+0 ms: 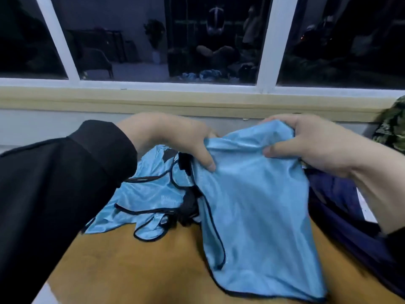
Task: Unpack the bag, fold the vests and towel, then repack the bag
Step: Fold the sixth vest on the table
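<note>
The black sleeve (54, 189) of the left arm is filling the near left of the view; beyond it, the left hand (175, 139) is gripping the upper left edge of a light blue vest (258, 205), thumb lying over the front of the fabric and fingers curling behind it; the right hand (311, 143) is pinching the upper right edge of the same vest, thumb in front and fingers wrapping over the top. The vest is hanging between both hands, its lower part trailing onto the tan worktop (131, 264). A heap of further blue vests with black trim (144, 194) is lying on the worktop just left of the held vest, touching it; a dark navy fabric item (341, 207), possibly the bag, is lying at the right beneath the right forearm. A white-framed window (269, 51) is standing behind the worktop.
</note>
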Demonstrator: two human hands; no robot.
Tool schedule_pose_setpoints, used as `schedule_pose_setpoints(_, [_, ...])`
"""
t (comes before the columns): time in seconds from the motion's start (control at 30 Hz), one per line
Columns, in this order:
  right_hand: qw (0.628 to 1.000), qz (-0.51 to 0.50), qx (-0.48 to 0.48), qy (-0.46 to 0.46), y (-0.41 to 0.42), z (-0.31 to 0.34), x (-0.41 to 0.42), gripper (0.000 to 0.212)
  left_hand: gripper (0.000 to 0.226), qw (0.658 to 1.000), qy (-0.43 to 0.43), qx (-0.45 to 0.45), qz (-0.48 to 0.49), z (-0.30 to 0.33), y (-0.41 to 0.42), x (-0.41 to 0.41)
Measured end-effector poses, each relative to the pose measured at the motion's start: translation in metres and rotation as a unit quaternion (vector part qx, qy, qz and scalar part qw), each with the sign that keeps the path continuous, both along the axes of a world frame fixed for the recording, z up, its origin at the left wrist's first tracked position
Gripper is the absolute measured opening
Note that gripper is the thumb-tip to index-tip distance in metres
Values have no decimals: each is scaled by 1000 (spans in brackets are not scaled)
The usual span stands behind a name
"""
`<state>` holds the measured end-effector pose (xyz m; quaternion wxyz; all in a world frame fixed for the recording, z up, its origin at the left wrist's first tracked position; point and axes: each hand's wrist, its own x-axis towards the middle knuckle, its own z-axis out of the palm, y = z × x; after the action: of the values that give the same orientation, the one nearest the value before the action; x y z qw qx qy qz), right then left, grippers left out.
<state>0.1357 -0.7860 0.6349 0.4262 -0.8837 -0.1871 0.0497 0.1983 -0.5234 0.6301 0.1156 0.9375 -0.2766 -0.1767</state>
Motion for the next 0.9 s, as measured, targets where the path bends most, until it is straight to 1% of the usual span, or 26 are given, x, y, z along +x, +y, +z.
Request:
schedule_pose_setpoints(0.07, [1000, -14, 2, -10, -5, 10, -2, 37, 28, 999, 17, -30, 18, 10, 1, -9])
schedule_pose_setpoints(0.13, [999, -28, -26, -5, -9, 20, -2, 32, 34, 998, 22, -56, 27, 16, -4, -14])
schedule_pose_setpoints(0.2, [990, -44, -131, -12, -14, 28, 1, 19, 43, 997, -26, -64, 39, 21, -12, -18])
schedule_pose_setpoints(0.23, [980, -63, -186, -27, -16, 32, 2, 16, 42, 996, -58, -55, 46, 25, -16, -17])
schedule_pose_setpoints(0.27, [970, -95, -219, -51, -17, 36, 3, 18, 35, 994, -83, -42, 52, 29, -21, -17])
schedule_pose_setpoints(0.3, [964, -131, -217, -81, -18, 40, 4, 21, 26, 992, -107, -28, 61, 35, -25, -14])
schedule_pose_setpoints(0.33, [963, -162, -185, -111, -19, 42, 6, 21, 21, 986, -148, -21, 70, 42, -30, -14])
schedule_pose_setpoints(0.37, [962, -185, -139, -143, -20, 45, 6, 20, 21, 974, -209, -25, 81, 49, -34, -14])
schedule_pose_setpoints(0.43, [948, -216, -64, -224, -25, 50, 3, 15, 23, 929, -350, -79, 89, 62, -38, -17])
schedule_pose_setpoints(0.5, [920, -239, -14, -310, -33, 49, -4, 11, 20, 884, -440, -142, 64, 68, -39, -24])
schedule_pose_setpoints(0.57, [903, -222, 29, -368, -40, 37, -19, 3, 18, 859, -485, -161, 27, 62, -40, -35])
schedule_pose_setpoints(0.6, [897, -209, 36, -388, -43, 25, -29, 6, 19, 843, -515, -157, 12, 52, -41, -43])
schedule_pose_setpoints(0.67, [890, -177, 10, -419, -52, -15, -55, 19, 27, 813, -563, -144, -16, 17, -41, -64])
schedule_pose_setpoints(0.7, [895, -145, -10, -422, -57, -44, -69, 28, 29, 814, -560, -150, -32, -10, -39, -77])
schedule_pose_setpoints(0.73, [906, -102, -22, -411, -62, -75, -83, 36, 29, 827, -538, -154, -51, -45, -36, -93])
schedule_pose_setpoints(0.77, [919, -58, -25, -390, -65, -110, -97, 37, 33, 845, -508, -150, -68, -83, -31, -110])
schedule_pose_setpoints(0.83, [941, 17, -34, -337, -70, -174, -122, 24, 39, 887, -437, -115, -99, -159, -20, -142])
schedule_pose_setpoints(0.87, [948, 36, -46, -312, -72, -201, -133, 22, 34, 905, -397, -100, -111, -190, -15, -154])
schedule_pose_setpoints(0.9, [957, 39, -53, -282, -74, -222, -142, 27, 27, 921, -356, -107, -116, -213, -10, -162])
